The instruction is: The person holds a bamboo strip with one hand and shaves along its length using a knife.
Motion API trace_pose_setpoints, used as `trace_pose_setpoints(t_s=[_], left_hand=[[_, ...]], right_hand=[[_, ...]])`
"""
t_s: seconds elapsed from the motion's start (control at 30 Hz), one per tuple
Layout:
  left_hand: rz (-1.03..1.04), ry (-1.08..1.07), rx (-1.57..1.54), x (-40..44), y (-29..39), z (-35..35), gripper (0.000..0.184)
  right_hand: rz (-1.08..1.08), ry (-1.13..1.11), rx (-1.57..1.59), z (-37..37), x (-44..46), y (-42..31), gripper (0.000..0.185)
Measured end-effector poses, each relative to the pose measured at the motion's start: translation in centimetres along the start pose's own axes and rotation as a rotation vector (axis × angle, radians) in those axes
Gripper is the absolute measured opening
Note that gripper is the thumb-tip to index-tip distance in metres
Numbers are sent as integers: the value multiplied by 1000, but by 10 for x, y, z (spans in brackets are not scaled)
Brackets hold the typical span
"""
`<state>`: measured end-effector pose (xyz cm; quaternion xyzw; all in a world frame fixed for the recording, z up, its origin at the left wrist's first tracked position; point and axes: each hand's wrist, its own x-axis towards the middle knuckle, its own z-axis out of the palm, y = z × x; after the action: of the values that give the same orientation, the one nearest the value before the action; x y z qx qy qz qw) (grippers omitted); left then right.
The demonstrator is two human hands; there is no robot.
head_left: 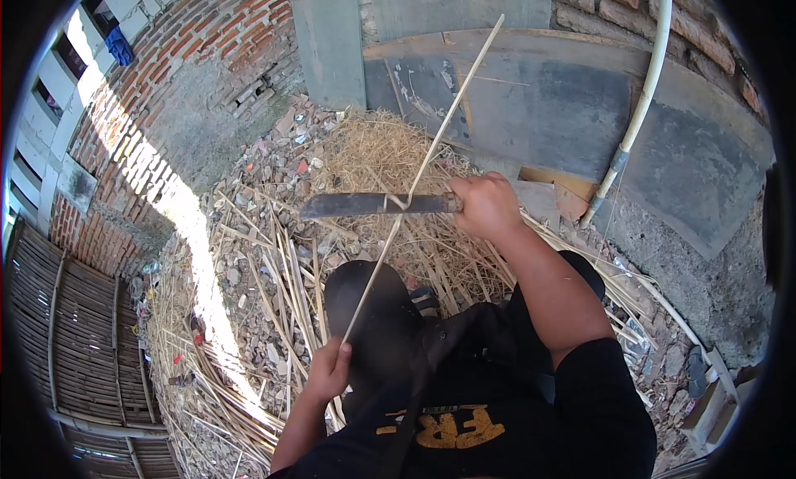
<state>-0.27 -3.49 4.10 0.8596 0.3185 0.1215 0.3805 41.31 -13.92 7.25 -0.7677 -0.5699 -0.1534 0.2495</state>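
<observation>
My left hand (328, 371) is closed around the lower end of a long, thin bamboo strip (454, 106), which slants up and away to the right. In my right hand (487, 205) is the handle of a machete (344, 205), its dark blade pointing left. The blade lies across the strip near its middle. A pale curled sliver (400, 202) sits against the blade at that crossing; whether it is still joined to the strip I cannot tell.
Dry shavings (373, 152) are heaped on the rubble-covered ground ahead. Many bamboo strips (290, 280) lie to the left of my knees. Grey panels (547, 106) lean on the brick wall, with a pale pole (638, 123) at right. A slatted bamboo panel (83, 330) stands far left.
</observation>
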Motion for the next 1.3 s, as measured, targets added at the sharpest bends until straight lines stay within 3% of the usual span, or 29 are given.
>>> trace_pose_setpoints(t_s=[0.37, 0.47, 0.67, 0.77, 0.87, 0.97, 1.3], left_hand=[[-20, -35, -42, -5, -18, 9, 46], [-19, -41, -31, -1, -6, 8, 47], [-19, -49, 3, 9, 3, 13, 49], [-48, -71, 10, 6, 0, 12, 49], [-57, -101, -15, 3, 2, 7, 49], [-18, -86, -76, 8, 7, 12, 48], [-5, -45, -104, 2, -11, 20, 46]], right_hand=[[113, -104, 215, -3, -2, -2, 27], [50, -219, 179, 0, 0, -11, 26], [-218, -176, 73, 8, -6, -29, 22], [-138, -111, 8, 5, -3, -10, 25], [107, 28, 24, 3, 1, 5, 23], [168, 39, 78, 3, 2, 1, 23], [72, -50, 208, -8, -2, -3, 25]])
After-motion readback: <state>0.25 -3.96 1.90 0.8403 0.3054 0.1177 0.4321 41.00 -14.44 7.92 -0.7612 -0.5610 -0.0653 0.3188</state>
